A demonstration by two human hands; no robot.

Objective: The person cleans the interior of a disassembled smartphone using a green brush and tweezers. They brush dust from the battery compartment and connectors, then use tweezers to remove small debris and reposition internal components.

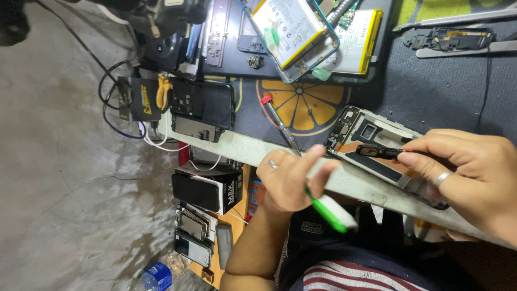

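My left hand (pixel 288 180) is at the table's front edge (pixel 242 151), closed around a white and green tool (pixel 329 210) that points down toward my lap. My right hand (pixel 468 175) pinches a small black part (pixel 379 152) with a red tip between thumb and forefinger. It holds the part just over an opened phone frame (pixel 366 132) lying on the table. A screwdriver with a red cap (pixel 279 125) lies on the mat, its tip close to my left fingers.
An opened phone with batteries (pixel 293 29) lies at the back. Black phone parts (pixel 202 105), cables (pixel 121 102) and a mat with an orange-slice print (pixel 309 105) are on the left. A black box (pixel 212 188) and stacked phones (pixel 194 231) sit below the table edge.
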